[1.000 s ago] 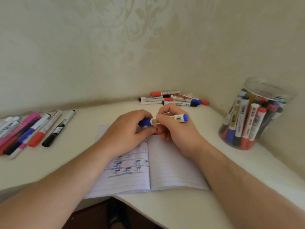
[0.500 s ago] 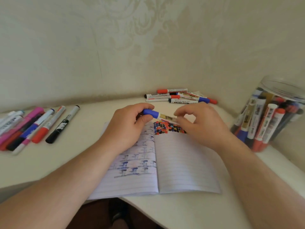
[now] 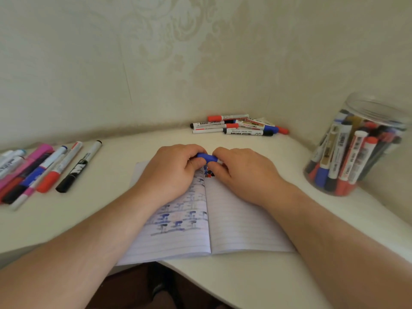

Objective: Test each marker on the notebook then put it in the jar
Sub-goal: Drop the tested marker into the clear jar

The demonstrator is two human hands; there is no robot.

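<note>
Both hands meet over the top of the open lined notebook. My left hand and my right hand together hold a blue-capped marker; only its blue cap shows between the fingers, and the rest of the marker is hidden. Coloured test marks show on the page just under the fingers, and blue marks fill the left page. A clear plastic jar, packed with several markers, stands at the right against the wall.
A row of several markers lies at the left of the white desk. Another pile of markers sits in the far corner by the wall. The desk's front edge curves close to me.
One second ago the marker was held above the page with its white barrel showing. Since then my hands closed together and only the blue cap shows.
</note>
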